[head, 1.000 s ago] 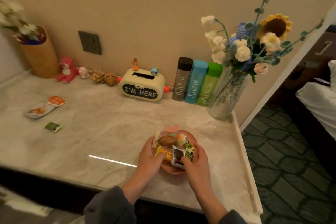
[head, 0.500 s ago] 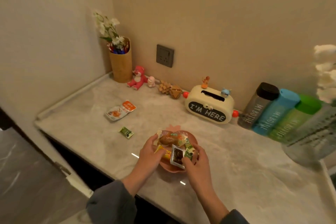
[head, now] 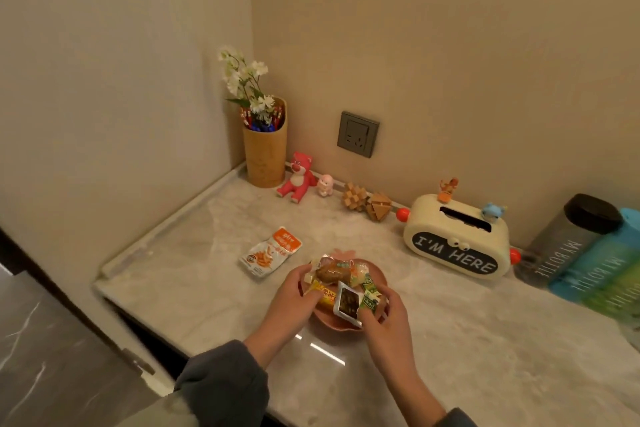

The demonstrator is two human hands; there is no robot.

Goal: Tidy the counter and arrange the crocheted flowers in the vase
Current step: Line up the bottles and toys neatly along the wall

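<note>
Pink dish (head: 331, 322) of snack packets (head: 337, 272), held on marble worktop (head: 485, 340).
Fingers (head: 311, 295) of left hand (head: 287, 305), right hand (head: 391, 326) curled round half-hidden rim; bottles (head: 568, 246) cropped at right.

Dim, warm light — glare streaks on the counter (head: 485, 340), edges blurred.

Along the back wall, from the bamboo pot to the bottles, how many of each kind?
Bamboo pot: 1
Toy figures: 4 (pink bear, small pink figure, orange figure, blue figure)
Wooden puzzles: 2
Tissue box: 1
Bottles: 3 (grey bottle, blue bottle, green bottle)
Total: 11
</note>
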